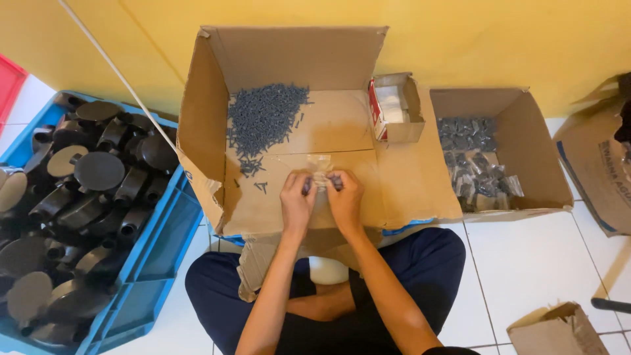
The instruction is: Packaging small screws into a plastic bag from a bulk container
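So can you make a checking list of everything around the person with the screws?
Surface: opened cardboard box on the lap, white tiled floor.
Job's things: small clear plastic bag; pile of grey screws.
Clutter: small open carton; box of filled bags; blue crate of dark round parts.
Grippers: left hand and right hand pinch the bag.
Cables: white cord.
Surroundings: yellow wall.

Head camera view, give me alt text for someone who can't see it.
A seated person's left hand and right hand pinch a small clear plastic bag over an open cardboard box holding a pile of dark screws. A blue crate of black plastic parts sits left; a box of filled bags right.
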